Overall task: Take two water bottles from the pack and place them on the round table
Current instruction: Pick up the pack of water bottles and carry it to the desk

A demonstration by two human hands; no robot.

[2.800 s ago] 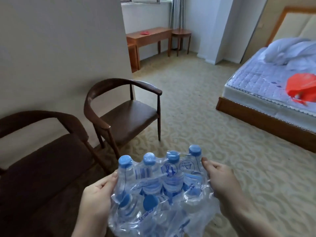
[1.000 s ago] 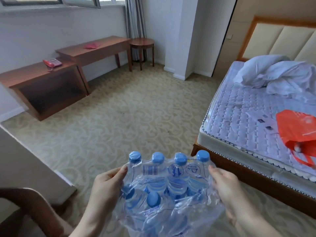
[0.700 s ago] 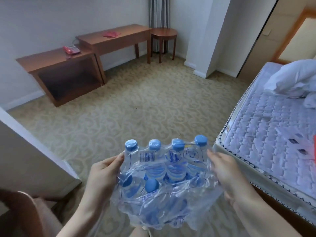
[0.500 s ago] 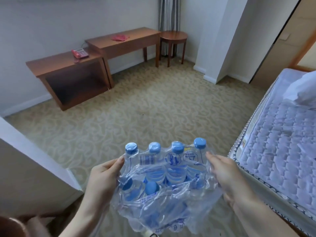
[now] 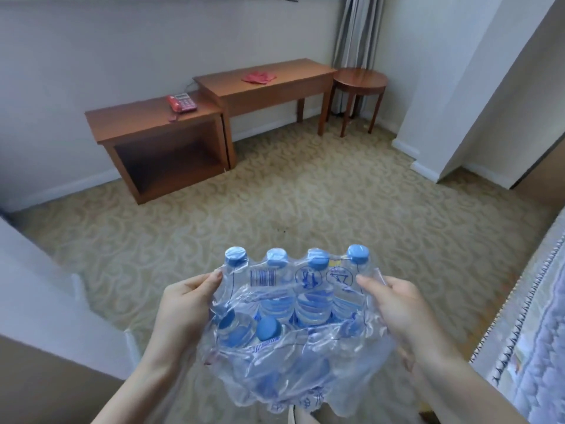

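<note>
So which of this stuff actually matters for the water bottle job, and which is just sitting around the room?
Part of the job:
- pack of water bottles, held by left hand and right hand
- round table in the far corner

Just lying about:
- red telephone on the low cabinet
- red cloth on the desk
- bed

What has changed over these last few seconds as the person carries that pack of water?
The person has turned and walked on: the two armchairs have dropped out of view, the bed has slid to the right edge, and the round table in the corner now looks nearer. Nothing was picked up or let go. The left hand and right hand still hold the pack by its sides, no bottle taken out.
</note>
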